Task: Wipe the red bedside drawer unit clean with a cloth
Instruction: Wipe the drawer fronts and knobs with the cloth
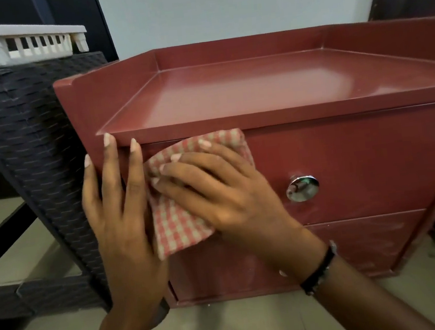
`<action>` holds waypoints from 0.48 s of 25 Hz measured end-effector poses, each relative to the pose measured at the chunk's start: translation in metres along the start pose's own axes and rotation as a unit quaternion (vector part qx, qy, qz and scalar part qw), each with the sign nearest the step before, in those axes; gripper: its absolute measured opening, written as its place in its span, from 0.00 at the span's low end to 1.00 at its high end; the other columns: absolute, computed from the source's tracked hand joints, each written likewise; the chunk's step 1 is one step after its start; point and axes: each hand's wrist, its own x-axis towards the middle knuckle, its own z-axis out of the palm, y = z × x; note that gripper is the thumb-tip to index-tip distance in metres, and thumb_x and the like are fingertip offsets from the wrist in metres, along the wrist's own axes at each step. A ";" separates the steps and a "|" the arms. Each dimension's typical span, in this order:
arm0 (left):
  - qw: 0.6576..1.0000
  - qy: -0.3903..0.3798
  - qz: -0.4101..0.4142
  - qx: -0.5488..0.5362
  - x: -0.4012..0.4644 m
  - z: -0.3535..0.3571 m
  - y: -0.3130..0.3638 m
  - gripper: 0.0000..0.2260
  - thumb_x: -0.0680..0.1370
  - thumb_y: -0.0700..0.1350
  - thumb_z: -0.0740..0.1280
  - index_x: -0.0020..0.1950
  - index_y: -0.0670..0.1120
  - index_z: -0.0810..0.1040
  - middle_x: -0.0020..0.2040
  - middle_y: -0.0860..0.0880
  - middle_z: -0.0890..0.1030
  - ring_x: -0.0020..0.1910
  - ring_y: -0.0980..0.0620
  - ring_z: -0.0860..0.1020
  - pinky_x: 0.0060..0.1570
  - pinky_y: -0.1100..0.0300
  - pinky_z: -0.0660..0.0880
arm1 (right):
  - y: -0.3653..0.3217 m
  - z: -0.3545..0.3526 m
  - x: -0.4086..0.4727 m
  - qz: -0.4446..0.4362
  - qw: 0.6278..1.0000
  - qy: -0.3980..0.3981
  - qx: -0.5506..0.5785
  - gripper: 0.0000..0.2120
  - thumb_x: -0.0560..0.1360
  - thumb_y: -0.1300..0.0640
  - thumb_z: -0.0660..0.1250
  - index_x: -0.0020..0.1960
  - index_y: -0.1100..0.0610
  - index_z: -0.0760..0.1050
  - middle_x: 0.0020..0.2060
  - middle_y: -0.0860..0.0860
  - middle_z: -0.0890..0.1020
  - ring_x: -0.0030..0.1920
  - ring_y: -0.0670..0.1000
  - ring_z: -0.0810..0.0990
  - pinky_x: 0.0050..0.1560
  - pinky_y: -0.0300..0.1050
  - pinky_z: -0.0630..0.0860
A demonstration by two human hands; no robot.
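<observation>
Right hand (224, 191) presses cloth (179, 223) flat on drawer unit (345, 155); left hand (119, 216), fingers straight, braces its corner.

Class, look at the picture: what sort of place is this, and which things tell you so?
Probably a bedroom or other room at home: a red drawer unit stands on a tiled floor, beside a black woven stool, against a plain wall.

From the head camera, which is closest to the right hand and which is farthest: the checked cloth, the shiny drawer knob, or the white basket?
Measured from the right hand:
1. Checked cloth: directly under the hand, pressed against the top drawer front.
2. Drawer knob: just to the hand's right on the same drawer.
3. White basket: far up and left, on the black woven stool.
</observation>
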 end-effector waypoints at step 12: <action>0.996 0.034 -0.060 -0.065 -0.005 -0.001 0.004 0.26 0.80 0.28 0.57 0.77 0.40 0.58 0.78 0.45 0.57 0.78 0.40 0.57 0.76 0.47 0.55 | 0.001 -0.014 -0.019 0.197 0.976 0.082 0.045 0.12 0.76 0.64 0.69 0.59 0.61 0.80 0.55 0.54 0.79 0.58 0.56 0.72 0.64 0.52 0.72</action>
